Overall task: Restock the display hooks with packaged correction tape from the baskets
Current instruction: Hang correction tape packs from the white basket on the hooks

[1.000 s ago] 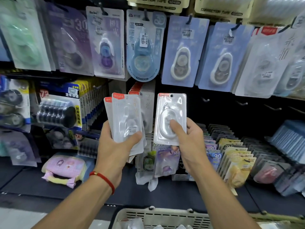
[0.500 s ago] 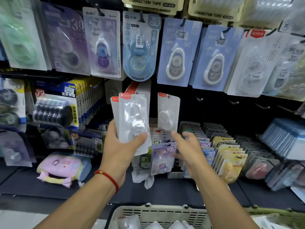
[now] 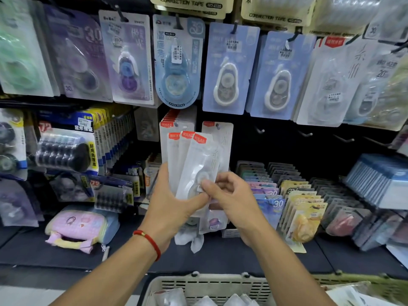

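The right hand has thumb and forefinger pinched on the lower part of the front pack in a fan of correction-tape packs; its other fingers are curled loosely below. The left hand grips the fan from behind and below, thumb across the bottom of the front pack, fingers hidden at the back. Three red-tabbed tops can be counted in the fan. A red cord bracelet circles the left wrist.

Directly behind the fan, one pack of the same white kind hangs alone on a hook, and just left of it a stack of like packs hangs on another; how many are in the stack cannot be told. To the right of the fan, four bare hooks stick out of the dark board. Above the fan hang a blue round-bodied pack and two pale-blue packs, among others. Right of the fan and lower, rows of coloured packs stand upright on the shelf. Left of the fan and low lies a pink pouch. Below the fan, at the bottom edge, a beige basket holds more clear packs, count uncertain; both forearms cross in front of the shelf edge.
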Action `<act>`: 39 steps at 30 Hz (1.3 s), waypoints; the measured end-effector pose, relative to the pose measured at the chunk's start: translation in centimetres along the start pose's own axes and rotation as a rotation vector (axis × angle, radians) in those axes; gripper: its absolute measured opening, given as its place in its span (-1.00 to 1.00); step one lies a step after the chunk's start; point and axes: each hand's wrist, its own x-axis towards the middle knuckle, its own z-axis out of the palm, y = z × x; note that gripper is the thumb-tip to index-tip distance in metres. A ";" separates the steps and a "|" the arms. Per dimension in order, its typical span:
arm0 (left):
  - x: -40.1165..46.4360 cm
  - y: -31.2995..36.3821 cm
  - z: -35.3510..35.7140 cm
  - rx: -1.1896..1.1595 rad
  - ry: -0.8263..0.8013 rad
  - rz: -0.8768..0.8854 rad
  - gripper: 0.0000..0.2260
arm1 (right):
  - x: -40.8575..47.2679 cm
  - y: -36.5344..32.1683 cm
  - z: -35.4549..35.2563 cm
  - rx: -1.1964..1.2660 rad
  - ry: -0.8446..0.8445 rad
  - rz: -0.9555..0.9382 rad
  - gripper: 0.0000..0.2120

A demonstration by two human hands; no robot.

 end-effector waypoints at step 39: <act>0.8 -0.5 -1.0 -0.046 0.137 0.033 -0.58 | 2.4 -0.9 -0.6 -0.350 -0.088 -0.082 -0.70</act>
